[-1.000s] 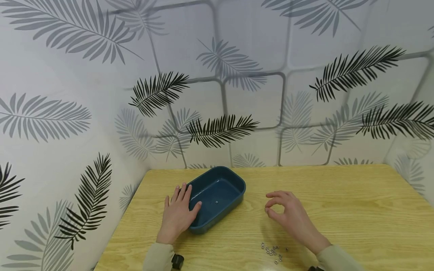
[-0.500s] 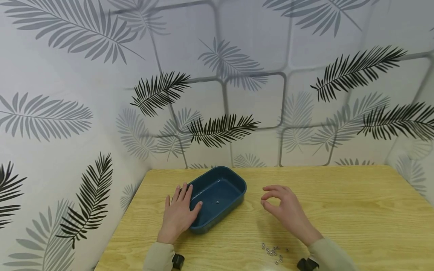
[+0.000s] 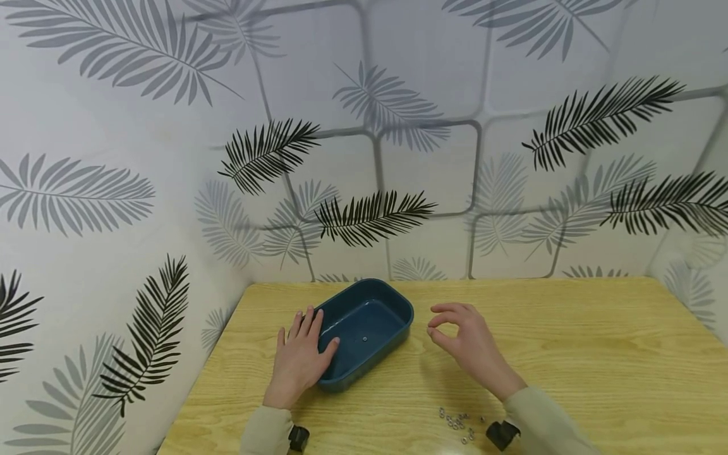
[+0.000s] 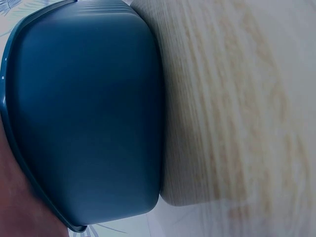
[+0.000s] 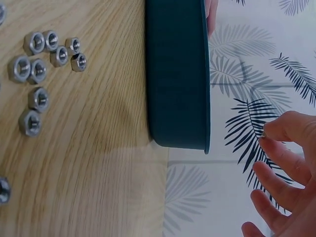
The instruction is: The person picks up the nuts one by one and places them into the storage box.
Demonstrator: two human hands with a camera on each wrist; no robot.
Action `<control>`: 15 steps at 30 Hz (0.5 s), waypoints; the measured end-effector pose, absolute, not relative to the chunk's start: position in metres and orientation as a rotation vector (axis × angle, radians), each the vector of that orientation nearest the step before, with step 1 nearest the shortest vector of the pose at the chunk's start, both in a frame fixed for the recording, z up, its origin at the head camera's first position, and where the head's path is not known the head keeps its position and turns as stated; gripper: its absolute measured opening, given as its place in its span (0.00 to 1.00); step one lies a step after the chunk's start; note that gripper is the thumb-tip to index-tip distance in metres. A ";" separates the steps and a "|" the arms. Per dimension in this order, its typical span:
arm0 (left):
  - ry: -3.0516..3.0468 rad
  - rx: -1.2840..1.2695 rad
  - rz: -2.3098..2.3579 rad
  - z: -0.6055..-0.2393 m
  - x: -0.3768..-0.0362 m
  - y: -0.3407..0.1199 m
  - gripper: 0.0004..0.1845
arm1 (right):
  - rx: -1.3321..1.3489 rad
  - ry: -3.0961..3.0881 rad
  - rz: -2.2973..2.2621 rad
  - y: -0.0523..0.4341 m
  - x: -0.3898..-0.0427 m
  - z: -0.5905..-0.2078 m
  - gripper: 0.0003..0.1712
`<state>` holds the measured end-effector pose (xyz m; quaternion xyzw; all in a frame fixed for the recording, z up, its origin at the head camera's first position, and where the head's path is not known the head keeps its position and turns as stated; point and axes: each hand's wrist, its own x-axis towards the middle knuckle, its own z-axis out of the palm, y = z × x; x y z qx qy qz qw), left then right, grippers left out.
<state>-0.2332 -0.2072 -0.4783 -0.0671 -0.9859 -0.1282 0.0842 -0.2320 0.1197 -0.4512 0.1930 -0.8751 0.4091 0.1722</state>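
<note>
Right hand [image 3: 469, 344], pinching a small steel hex nut [image 5: 263, 134], has moved nearer the dark blue oval plastic tray [image 3: 364, 332]; left hand [image 3: 299, 360] flat, thumb hooked over its rim.

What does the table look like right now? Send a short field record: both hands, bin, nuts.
left hand: flat on the table, thumb over the rim of the bin
right hand: raised to the right of the bin, thumb and forefinger pinched on a small metal piece, likely a nut
bin: dark blue plastic, shallow, one small nut inside
loose hex nuts: small cluster on the table's near edge, by the right wrist
table: light wood grain
</note>
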 end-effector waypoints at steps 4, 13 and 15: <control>-2.952 -0.194 -0.378 -0.478 -0.233 -0.207 0.39 | 0.547 -2.480 1.184 0.117 -0.234 -0.451 0.03; -2.950 -0.189 -0.363 -0.478 -0.234 -0.206 0.39 | 0.505 -2.476 1.254 0.111 -0.242 -0.451 0.03; -2.952 -0.186 -0.362 -0.477 -0.234 -0.206 0.39 | 0.506 -2.477 1.257 0.109 -0.243 -0.451 0.03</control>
